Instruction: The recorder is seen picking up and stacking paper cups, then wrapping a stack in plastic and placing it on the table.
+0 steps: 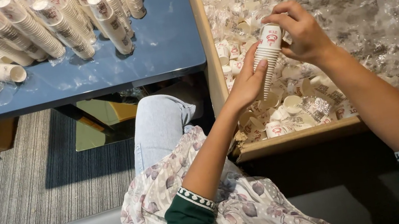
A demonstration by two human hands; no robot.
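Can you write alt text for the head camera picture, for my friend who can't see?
Two bare hands, left hand and right hand, hold a nested stack of small white paper cups over a wooden box of loose cups. Wrapped cup stacks lie on a blue table.

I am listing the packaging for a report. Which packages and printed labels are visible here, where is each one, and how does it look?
Cardboard box: right of the table, brown, open, filled with loose cups and clear wrap.
Plastic wrappers: inside the box, clear, crumpled, with dark print.
Wrapped cup sleeves: on the blue table, long white stacks.
Stack of cups: held by left hand and right hand, white with a red label.
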